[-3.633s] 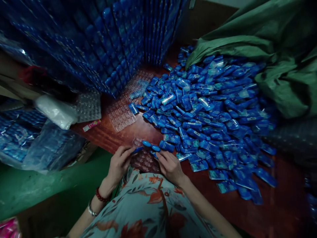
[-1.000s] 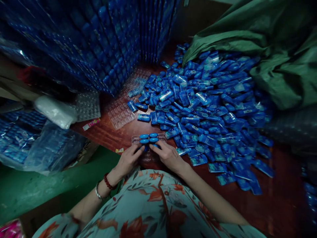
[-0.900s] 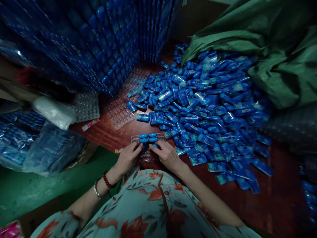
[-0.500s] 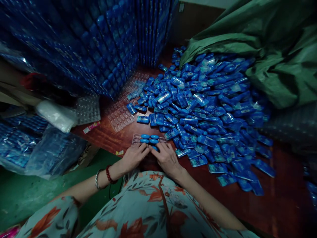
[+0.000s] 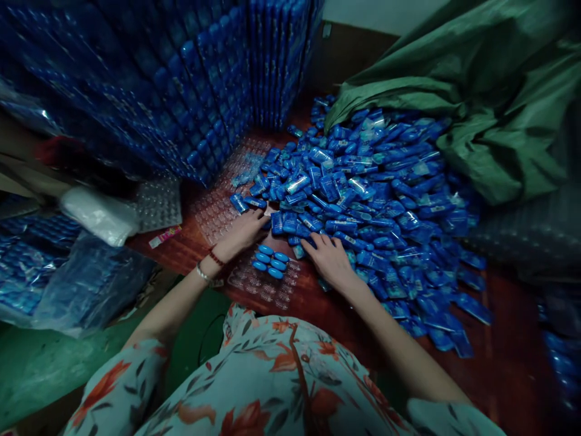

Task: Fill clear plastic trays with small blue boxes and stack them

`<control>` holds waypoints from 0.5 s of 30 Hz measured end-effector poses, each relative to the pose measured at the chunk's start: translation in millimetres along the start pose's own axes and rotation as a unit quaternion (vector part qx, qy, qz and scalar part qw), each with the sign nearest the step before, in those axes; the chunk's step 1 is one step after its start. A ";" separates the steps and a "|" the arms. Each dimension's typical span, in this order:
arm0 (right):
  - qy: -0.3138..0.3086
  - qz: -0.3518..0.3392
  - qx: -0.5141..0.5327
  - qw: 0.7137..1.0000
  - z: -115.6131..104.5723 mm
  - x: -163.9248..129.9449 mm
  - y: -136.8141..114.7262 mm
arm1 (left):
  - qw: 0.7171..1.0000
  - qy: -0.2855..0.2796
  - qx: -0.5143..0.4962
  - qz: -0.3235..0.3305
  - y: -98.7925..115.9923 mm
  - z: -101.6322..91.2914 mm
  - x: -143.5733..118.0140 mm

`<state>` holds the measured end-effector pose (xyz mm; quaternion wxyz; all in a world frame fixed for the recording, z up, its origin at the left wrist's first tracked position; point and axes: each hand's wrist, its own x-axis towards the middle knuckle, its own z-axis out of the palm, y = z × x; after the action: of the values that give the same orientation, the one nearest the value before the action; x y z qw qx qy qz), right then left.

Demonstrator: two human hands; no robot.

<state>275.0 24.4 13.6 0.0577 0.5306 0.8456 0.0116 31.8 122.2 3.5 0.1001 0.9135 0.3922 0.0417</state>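
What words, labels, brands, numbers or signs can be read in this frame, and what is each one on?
No text can be read.
Loose blue packs: printed labels, too small and blurred.
Pink-and-white strip: markings too blurred.
Pale patch at the back: too small to tell.

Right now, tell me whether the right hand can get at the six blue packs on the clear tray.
Probably yes: the right hand is close by at the edge of the pile, the six blue packs lie uncovered on the clear tray, and the left hand is not over them.
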 end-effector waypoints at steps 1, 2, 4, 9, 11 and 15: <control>0.013 -0.004 0.001 1.000 2.1 1.6 0.6 | 0.999 -0.020 0.031 0.000 0.3 0.9 8.0; 0.032 -0.003 0.010 0.999 3.0 1.1 1.1 | 0.998 -0.033 0.054 -0.001 1.1 1.5 12.8; 0.079 0.014 0.054 0.995 0.9 -6.1 1.2 | 0.997 -0.038 0.074 0.000 2.3 1.3 12.4; 0.124 0.055 0.312 0.940 -15.6 -44.3 -18.4 | 0.991 0.098 -0.061 -0.062 0.9 -10.2 -41.7; 0.090 0.041 0.408 0.908 -19.1 -55.7 -34.3 | 0.970 0.161 -0.144 -0.108 4.2 -17.3 -74.8; 0.031 -0.004 0.465 0.885 -14.4 -58.5 -63.2 | 0.946 0.177 -0.232 -0.138 24.6 -23.8 -131.4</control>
<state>241.9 -55.2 27.8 -0.2220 0.4920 0.7576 -0.3670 -44.9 14.0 32.4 0.2424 0.7797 0.5058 0.2784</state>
